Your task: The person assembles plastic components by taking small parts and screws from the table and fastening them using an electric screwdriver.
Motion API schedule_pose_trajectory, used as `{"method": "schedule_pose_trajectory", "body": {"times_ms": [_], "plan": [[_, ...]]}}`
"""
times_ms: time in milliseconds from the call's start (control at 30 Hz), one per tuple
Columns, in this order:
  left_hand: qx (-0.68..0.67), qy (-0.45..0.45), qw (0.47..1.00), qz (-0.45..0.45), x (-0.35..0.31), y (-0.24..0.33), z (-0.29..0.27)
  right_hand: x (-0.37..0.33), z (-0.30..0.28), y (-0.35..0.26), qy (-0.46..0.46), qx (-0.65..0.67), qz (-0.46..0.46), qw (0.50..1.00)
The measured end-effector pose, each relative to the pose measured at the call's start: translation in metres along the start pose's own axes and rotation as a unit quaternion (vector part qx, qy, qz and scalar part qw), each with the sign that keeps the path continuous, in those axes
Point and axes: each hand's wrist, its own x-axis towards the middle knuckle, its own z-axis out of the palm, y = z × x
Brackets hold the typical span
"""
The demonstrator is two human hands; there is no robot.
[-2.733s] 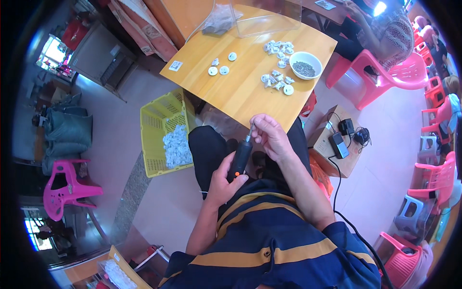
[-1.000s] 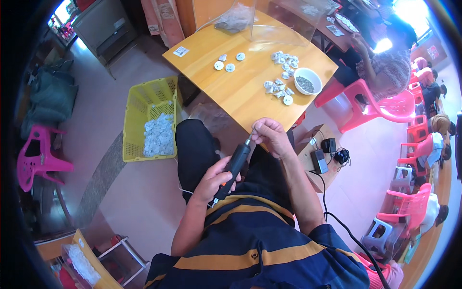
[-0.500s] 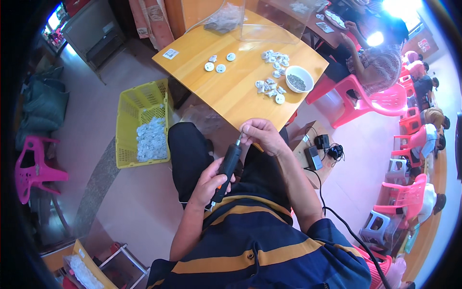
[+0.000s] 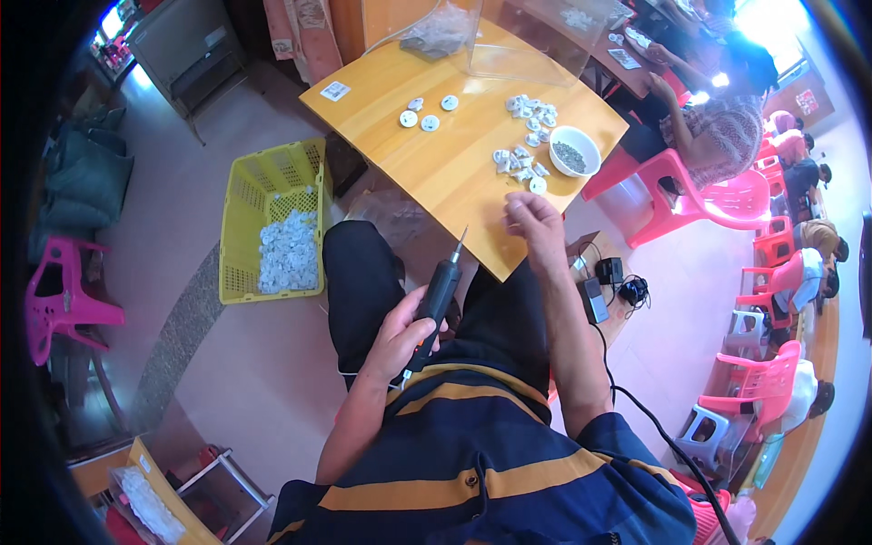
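Note:
My left hand (image 4: 398, 336) is wrapped round a black electric screwdriver (image 4: 439, 295), its thin metal bit slanting up toward the table's near corner. My right hand (image 4: 536, 221) is over the table's near right edge, its fingers curled together; whatever may be between them is too small to make out. Just beyond it lies a group of small white plastic parts (image 4: 519, 164), with a round white piece (image 4: 538, 185) closest to the hand. A white bowl (image 4: 594, 148) of small grey metal pieces stands to the right, and more white parts (image 4: 532, 110) lie farther back.
Several round white pieces (image 4: 430, 123) sit on the wooden table (image 4: 381, 109), with a clear plastic box (image 4: 531, 54) behind. Left of my legs is a yellow crate (image 4: 238, 195) of white parts. A black cable (image 4: 649, 420) runs along my right. Another person (image 4: 718, 136) sits beyond.
My right hand has left the screwdriver's tip and moved up and right toward the white parts. The left hand keeps the screwdriver, its bit now uncovered. The view has shifted slightly.

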Motion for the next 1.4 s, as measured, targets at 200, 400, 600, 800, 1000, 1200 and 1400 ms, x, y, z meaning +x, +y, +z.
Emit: {"method": "schedule_pose_trajectory", "body": {"times_ms": [200, 400, 600, 800, 1000, 1200, 1400], "plan": [[0.021, -0.010, 1.000, -0.004, 0.001, 0.000, -0.002, 0.031, -0.028, 0.009, 0.188, -0.371, -0.274, 0.867], [0.018, -0.001, 1.000, 0.001, 0.001, -0.001, -0.003, 0.042, -0.026, 0.016, 0.200, -0.453, -0.264, 0.828], [0.013, -0.001, 1.000, 0.006, 0.002, -0.002, -0.004, 0.046, -0.028, 0.014, 0.180, -0.455, -0.218, 0.844], [0.012, 0.006, 1.000, -0.001, 0.000, -0.001, -0.004, 0.039, -0.027, 0.010, 0.175, -0.483, -0.216, 0.830], [0.007, 0.003, 1.000, -0.008, 0.001, 0.000, -0.002, 0.040, -0.047, 0.022, 0.166, -0.432, -0.200, 0.864], [0.015, 0.002, 1.000, 0.000, -0.001, -0.003, -0.006, 0.013, -0.020, 0.023, 0.051, -0.139, -0.110, 0.983], [0.005, -0.003, 1.000, -0.002, 0.000, 0.000, -0.001, -0.011, 0.015, 0.019, -0.050, 0.040, -0.011, 0.998]]}}
